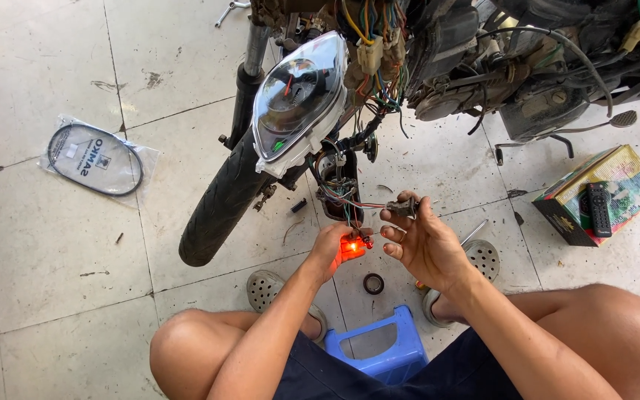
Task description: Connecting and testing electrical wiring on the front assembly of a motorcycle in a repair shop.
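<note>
While the left hand (332, 250) pinches a glowing red bulb (351, 247) on thin wires (342, 201) and the right hand (420, 238) fingers grip a small grey connector (403, 207) beneath the speedometer (298, 100), tugging risks shorting or snapping leads. Clear cable packet (96, 158) lies left; green-yellow carton (600, 194) right.

Both hands up in front, close together, forearms converging from the knees.

Left hand (335, 250): palm turned up and inward, fingers curled shut around something small, wrist bent slightly back, forearm angled up from the lower left. Right hand (422, 238): palm facing left, thumb and forefinger pinched at the top, other fingers (392, 234) loosely curled, forearm in from the lower right. Hands just apart, not touching.
</note>
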